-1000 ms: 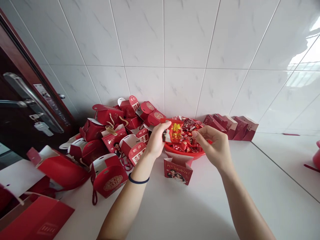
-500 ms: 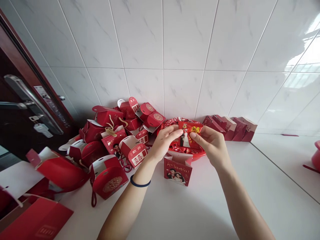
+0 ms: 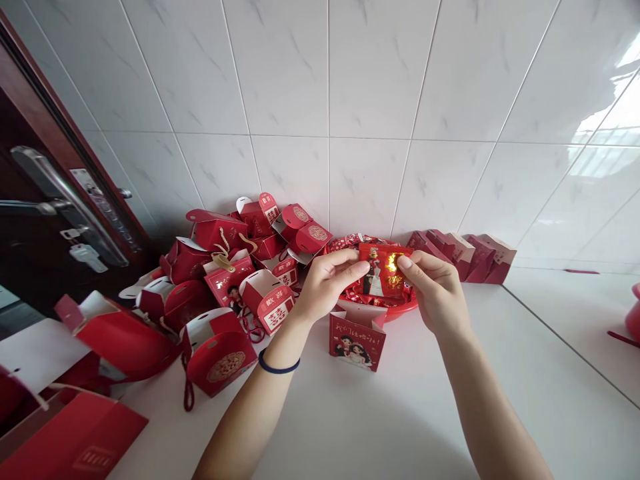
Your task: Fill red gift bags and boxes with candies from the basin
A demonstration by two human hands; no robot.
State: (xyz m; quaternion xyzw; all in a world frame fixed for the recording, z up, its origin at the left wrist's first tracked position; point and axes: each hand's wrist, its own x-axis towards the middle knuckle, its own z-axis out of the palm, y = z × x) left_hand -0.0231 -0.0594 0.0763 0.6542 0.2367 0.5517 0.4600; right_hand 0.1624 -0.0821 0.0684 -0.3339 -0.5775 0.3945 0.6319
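Note:
A red candy packet (image 3: 383,272), printed with a couple and gold lettering, is stretched between my two hands. My left hand (image 3: 330,280) pinches its left edge, and my right hand (image 3: 437,287) pinches the upper right side with the thumb on its face. Directly behind and below lies a red basin (image 3: 403,312) heaped with red wrapped sweets (image 3: 350,243). In front of the basin stands a small red gift box (image 3: 357,341) with its top open and a cartoon couple on its front.
Red gift boxes (image 3: 215,353), many open, crowd the left of the white counter (image 3: 400,427). Several closed boxes (image 3: 480,257) stand in a row along the tiled wall at right. A dark door (image 3: 45,207) with keys is at far left; a pinkish-red object (image 3: 635,317) sits at far right.
My right hand has shifted slightly right and its thumb has moved to the packet's upper right. The packet now lies flatter, showing more gold print.

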